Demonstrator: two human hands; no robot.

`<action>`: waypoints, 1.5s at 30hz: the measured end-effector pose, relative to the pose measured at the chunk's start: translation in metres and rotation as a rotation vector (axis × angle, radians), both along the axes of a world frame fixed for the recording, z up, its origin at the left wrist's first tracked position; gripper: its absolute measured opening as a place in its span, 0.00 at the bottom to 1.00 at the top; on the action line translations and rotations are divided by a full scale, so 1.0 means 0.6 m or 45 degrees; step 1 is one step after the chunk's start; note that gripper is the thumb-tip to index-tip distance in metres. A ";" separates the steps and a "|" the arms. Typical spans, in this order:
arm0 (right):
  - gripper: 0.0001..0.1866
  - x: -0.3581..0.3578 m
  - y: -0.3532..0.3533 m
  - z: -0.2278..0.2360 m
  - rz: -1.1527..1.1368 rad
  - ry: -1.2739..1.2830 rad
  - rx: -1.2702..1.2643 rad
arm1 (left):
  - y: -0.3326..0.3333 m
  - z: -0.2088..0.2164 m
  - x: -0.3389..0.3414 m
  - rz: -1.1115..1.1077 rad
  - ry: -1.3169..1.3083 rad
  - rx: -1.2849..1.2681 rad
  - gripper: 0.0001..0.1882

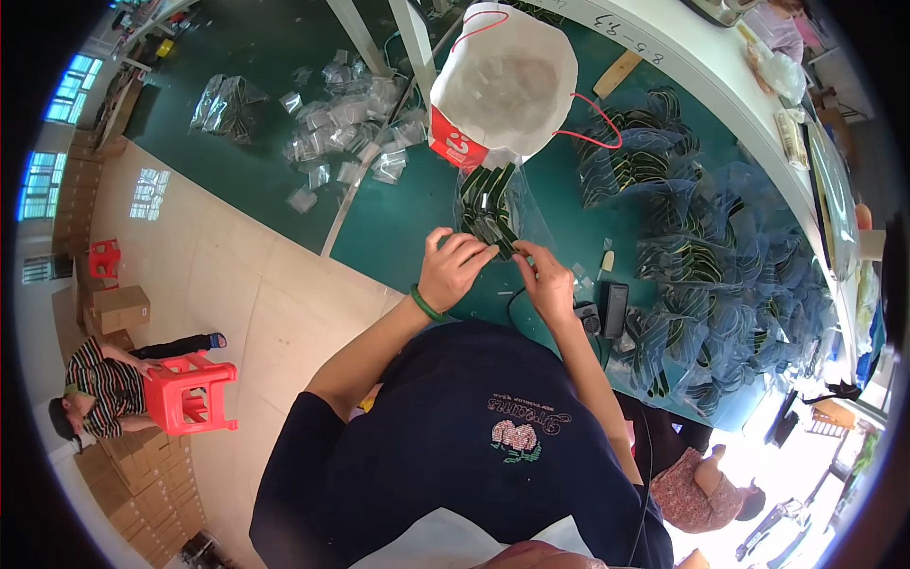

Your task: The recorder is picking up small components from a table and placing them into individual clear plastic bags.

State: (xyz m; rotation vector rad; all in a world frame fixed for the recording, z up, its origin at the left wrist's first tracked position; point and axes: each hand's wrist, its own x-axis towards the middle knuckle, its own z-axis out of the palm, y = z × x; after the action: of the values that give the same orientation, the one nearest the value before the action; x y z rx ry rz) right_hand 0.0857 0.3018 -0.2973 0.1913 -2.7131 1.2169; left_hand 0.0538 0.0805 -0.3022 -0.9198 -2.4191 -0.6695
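Just in front of me on the green tabletop lies a clear plastic bag (534, 216) with dark green, light-edged curved strips (485, 190) in it. My left hand (455, 268), a green bangle (427, 302) at its wrist, has its fingers pinched at the bag's near left edge. At the near right edge, the thumb and forefinger of my right hand (547, 284) close on the bag. The fingertips of both hands almost meet there. Exactly how much of the strips they grip, besides the film, is too small to tell.
Beyond the bag stands an open white-and-red paper bag (512, 81) with red cord handles. Small clear packets (346, 123) lie scattered at left. Many filled bags (701, 256) are heaped at right, near a black box (614, 310). A person holds a red stool (190, 391) at far left.
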 end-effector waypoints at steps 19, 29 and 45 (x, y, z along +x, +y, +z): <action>0.15 -0.012 -0.003 -0.002 0.071 0.208 0.246 | -0.021 -0.036 -0.009 0.033 0.069 -0.179 0.17; 0.24 -0.022 0.007 -0.047 0.367 0.378 0.525 | -0.051 -0.048 -0.021 -0.075 0.115 -0.244 0.22; 0.23 -0.032 0.029 -0.072 0.441 0.312 0.418 | -0.039 -0.036 -0.032 -0.195 0.046 -0.206 0.12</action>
State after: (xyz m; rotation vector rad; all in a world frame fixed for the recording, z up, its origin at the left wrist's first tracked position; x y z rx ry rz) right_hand 0.0662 0.3192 -0.3407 0.8226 -2.7084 0.7401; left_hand 0.0344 0.0568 -0.3235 -1.1813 -2.4157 -0.5106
